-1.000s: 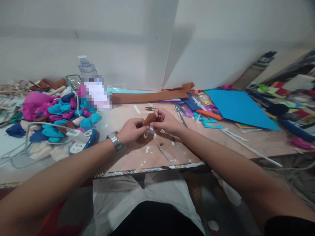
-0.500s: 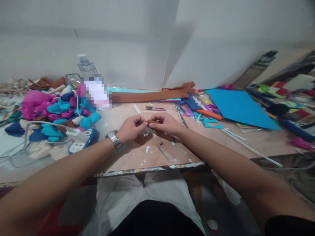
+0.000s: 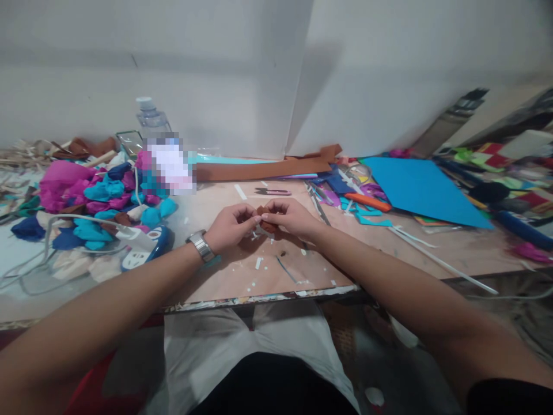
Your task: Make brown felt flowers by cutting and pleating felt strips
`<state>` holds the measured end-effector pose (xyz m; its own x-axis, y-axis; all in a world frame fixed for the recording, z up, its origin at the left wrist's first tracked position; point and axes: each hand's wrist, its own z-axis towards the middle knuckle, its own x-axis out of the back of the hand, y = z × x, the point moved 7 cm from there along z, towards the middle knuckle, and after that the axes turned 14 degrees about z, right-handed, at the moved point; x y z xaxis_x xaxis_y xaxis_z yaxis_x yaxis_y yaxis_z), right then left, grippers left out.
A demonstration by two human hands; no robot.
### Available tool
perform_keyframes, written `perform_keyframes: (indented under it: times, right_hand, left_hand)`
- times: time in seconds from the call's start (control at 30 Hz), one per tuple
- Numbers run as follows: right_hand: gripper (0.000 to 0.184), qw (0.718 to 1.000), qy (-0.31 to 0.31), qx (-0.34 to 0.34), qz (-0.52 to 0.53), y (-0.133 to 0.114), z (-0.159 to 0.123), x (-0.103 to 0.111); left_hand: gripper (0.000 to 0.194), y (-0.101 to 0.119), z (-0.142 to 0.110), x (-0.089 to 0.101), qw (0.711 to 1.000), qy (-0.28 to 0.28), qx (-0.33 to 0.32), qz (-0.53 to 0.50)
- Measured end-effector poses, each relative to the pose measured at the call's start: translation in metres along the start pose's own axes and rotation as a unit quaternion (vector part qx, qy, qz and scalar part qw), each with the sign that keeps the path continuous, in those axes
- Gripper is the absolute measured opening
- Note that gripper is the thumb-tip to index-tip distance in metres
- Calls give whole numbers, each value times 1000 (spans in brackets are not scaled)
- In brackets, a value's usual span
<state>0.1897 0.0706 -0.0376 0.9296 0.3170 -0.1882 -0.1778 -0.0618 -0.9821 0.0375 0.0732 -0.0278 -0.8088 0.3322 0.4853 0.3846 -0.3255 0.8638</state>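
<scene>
Between my two hands is a small piece of brown crepe paper [image 3: 269,227], partly covered by my fingers. My left hand [image 3: 234,225], with a metal watch [image 3: 201,245] at the wrist, pinches its left side. Thumb and fingers of my right hand [image 3: 290,219] are closed on the other side, the two thumb tips almost meeting. Just beyond the hands lie thread snips [image 3: 272,191] with dark blades. A long folded strip of brown paper [image 3: 254,169] stretches across the back of the worktable [image 3: 233,276].
Crumpled pink, blue and cream paper pieces [image 3: 93,190] crowd the left, around a power strip [image 3: 144,248]. Behind them stand a lit phone [image 3: 170,164] and a bottle [image 3: 151,115]. An orange cutter [image 3: 368,202] and blue sheet [image 3: 425,190] lie right. Paper scraps [image 3: 258,263] dot the front.
The brown paper has been turned or spread in my fingers, and more of it shows above and below the thumbs. Both hands stay almost in place.
</scene>
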Motion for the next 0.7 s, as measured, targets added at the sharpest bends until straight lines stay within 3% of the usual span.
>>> perform_keyframes:
  times: [0.27,0.7]
  right_hand:
    - [39,998,-55,-3,37,-3,-4,-10]
    - [25,993,-89,78,-23,-10,1,-7]
  left_hand:
    - [28,-2,1,0,1000,-25,-8,12]
    - [25,0,2,-2,999,-48,2,-15]
